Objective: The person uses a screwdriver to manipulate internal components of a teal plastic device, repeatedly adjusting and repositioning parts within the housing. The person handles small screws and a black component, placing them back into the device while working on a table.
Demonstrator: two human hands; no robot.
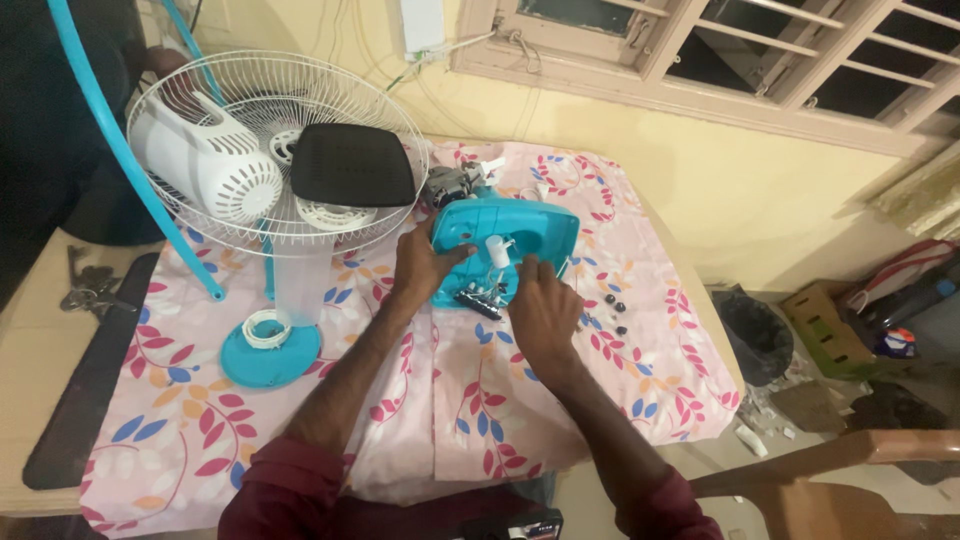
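Head camera, looking down: a person in maroon sleeves works on a dismantled fan laid out on a desk (pixel 30 370) covered with a pink floral cloth (pixel 480 400). At the centre lies the teal fan housing (pixel 520 235), its long axis running left to right across the cloth. The left hand (pixel 420 268) clamps the housing's left edge, fingers curled over the rim and thumb on top. The right hand (pixel 543 312) sits just in front of the housing, fingers pinched narrowly at its near edge beside a short white post (pixel 498 250); whatever the fingertips hold, if anything, cannot be made out. A dark switch block (pixel 478 300) lies against the housing's front edge, between the two hands. The right hand is the nearer of the two to the post and the block.

A few small dark knobs (pixel 613 308) lie on the cloth just right of the housing. Behind the housing, the fan motor (pixel 452 183) is partly hidden. Left of the housing stand the white wire guard (pixel 250 230), a white motor cover (pixel 200 155), a black panel (pixel 352 165) and a teal round base (pixel 270 355). The person's wrists block part of the housing's underside, and the fine parts there are blurred.
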